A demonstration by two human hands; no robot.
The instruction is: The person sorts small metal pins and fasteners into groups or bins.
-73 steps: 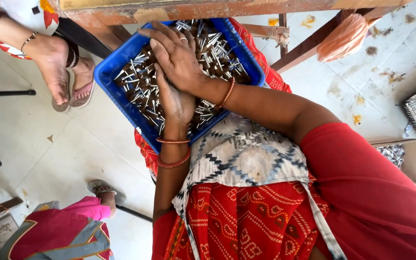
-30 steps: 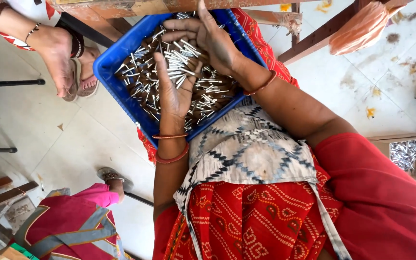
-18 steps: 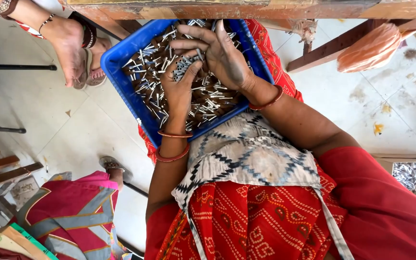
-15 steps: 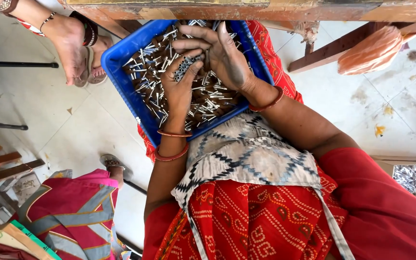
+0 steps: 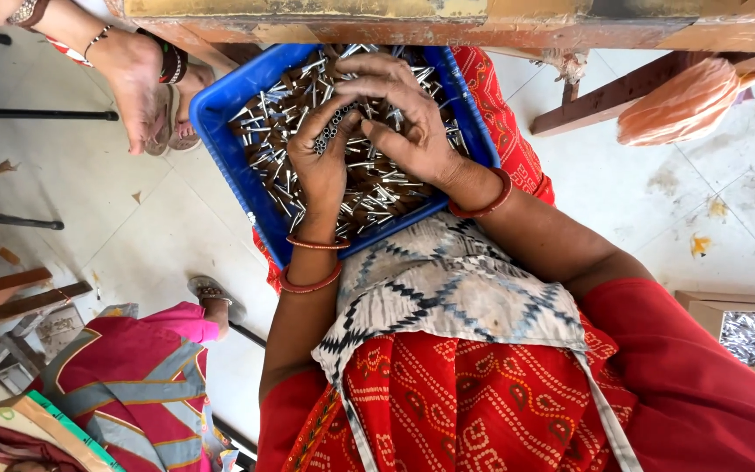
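Both hands together — left hand [image 5: 323, 162], right hand [image 5: 408, 131] — clamping tube bundle [image 5: 332, 131] over blue tray [image 5: 229, 149].

Glossy blue plastic tray [image 5: 229, 131] holds shiny metal pins [image 5: 377, 188]; worn, chipped wooden bench [image 5: 412, 17]; patterned cloth apron [image 5: 447, 288]; smooth tiled floor [image 5: 141, 236].

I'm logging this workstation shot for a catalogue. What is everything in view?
blue tray: one, on the lap, under the bench edge
metal pins: many, silvery, filling the tray
bundle of pins: one, silvery, between both hands
wooden bench: one, brown, top
cardboard box: one, brown, right edge, holds silvery parts
orange bag: one, upper right
another person's foot: one, upper left, in a sandal
left hand: one, red bangles, gripping the bundle
right hand: one, red bangle, over the bundle
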